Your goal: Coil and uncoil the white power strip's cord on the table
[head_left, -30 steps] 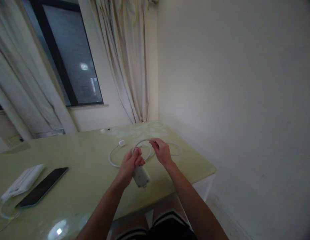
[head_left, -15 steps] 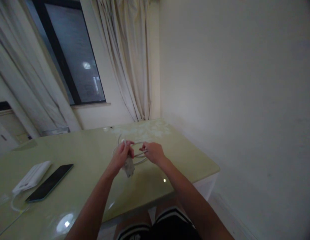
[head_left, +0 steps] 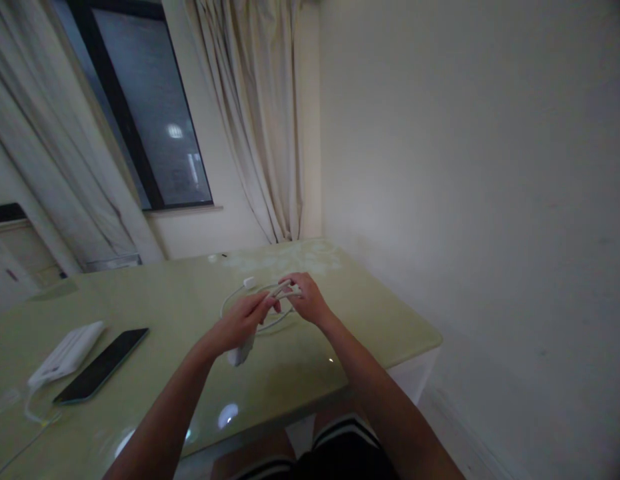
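Observation:
My left hand [head_left: 243, 320] is closed round a white charger block [head_left: 240, 351] that hangs below the palm, just above the pale green table [head_left: 180, 373]. My right hand [head_left: 303, 300] pinches loops of the block's white cable [head_left: 285, 291] between thumb and fingers. Both hands meet over the middle of the table. More of the cable curves on the table behind the hands and ends in a small white plug [head_left: 249, 283].
A dark phone [head_left: 101, 365] and a white power bank [head_left: 66, 352] with a thin cord lie at the table's left. The table's right edge [head_left: 420, 347] stands near a bare wall. Curtains and a dark window are behind. My knees in striped shorts [head_left: 335, 447] show below.
The cable loop has been gathered into smaller coils held in my right hand. My left hand with the block has dropped lower and turned, and the camera shifted slightly.

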The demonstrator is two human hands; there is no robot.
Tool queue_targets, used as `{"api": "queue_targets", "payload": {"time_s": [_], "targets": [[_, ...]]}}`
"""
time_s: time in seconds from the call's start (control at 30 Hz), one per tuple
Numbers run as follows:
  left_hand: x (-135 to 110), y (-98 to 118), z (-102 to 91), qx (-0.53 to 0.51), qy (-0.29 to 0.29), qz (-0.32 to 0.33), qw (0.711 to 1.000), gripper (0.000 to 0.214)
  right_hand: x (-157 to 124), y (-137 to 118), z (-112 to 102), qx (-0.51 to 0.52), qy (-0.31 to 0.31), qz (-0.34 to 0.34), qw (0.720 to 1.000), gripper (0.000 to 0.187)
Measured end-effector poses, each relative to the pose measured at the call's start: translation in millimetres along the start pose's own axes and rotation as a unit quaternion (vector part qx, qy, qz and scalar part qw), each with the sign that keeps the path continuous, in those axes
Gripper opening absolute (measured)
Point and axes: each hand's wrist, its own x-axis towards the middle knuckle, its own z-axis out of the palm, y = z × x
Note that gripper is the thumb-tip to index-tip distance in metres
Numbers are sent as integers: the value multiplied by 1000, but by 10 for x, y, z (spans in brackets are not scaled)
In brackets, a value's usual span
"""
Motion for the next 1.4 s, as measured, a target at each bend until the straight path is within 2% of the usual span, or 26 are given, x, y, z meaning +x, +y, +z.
{"api": "queue_targets", "payload": {"time_s": [0.03, 0.13, 0.17, 0.23, 0.33, 0.4, 0.43, 0.5, 0.6, 0.67, 0.73, 0.83, 0.9, 1.03, 1.1, 1.17, 1.27, 1.4], "targets": [[-15, 40, -81, -52, 27, -8, 998, 25, -19, 35, 2, 22, -16, 11, 1000, 9], [-59, 122, -355, -218, 114, 0, 969, 28, -64, 117, 77, 168, -61, 69, 982, 35], [-77, 133, -435, -252, 119, 0, 960, 27, -64, 122, 118, 222, -63, 82, 970, 40], [-123, 132, -538, -288, 90, -14, 953, 25, -33, 91, 207, 289, -27, 95, 952, 43], [-192, 90, -527, -337, 27, -53, 940, 31, 52, 0, 320, 304, 22, 82, 949, 46], [-214, 62, -446, -368, 9, -68, 927, 37, 79, -28, 376, 323, 0, 63, 944, 55], [-213, 55, -403, -378, 14, -67, 923, 40, 70, -21, 401, 338, -21, 61, 939, 58], [-187, 57, -341, -398, 59, -42, 915, 43, 4, 31, 455, 359, -59, 77, 928, 62], [-123, 92, -339, -421, 139, 1, 897, 41, -158, 158, 541, 322, -99, 114, 935, 56], [-98, 118, -368, -426, 142, 1, 894, 40, -242, 236, 587, 281, -111, 126, 945, 50], [-97, 129, -382, -414, 108, -27, 903, 40, -274, 290, 613, 276, -113, 136, 945, 49], [-108, 103, -360, -375, 43, -73, 923, 40, -249, 322, 608, 340, -104, 144, 924, 52], [-100, 63, -351, -358, 36, -88, 929, 38, -226, 316, 587, 395, -110, 157, 899, 50], [-61, -27, -396, -345, 75, -106, 930, 29, -232, 281, 576, 492, -155, 219, 828, 50], [-56, -69, -414, -315, 76, -122, 938, 28, -249, 276, 601, 513, -140, 238, 813, 53], [-64, -118, -404, -272, 84, -125, 950, 35, -258, 283, 632, 522, -108, 245, 810, 59], [-74, -208, -344, -209, 126, -93, 965, 43, -254, 296, 652, 525, -78, 243, 812, 63], [-44, -311, -246, -187, 189, -59, 962, 48, -242, 272, 608, 508, -65, 248, 822, 66]]}}
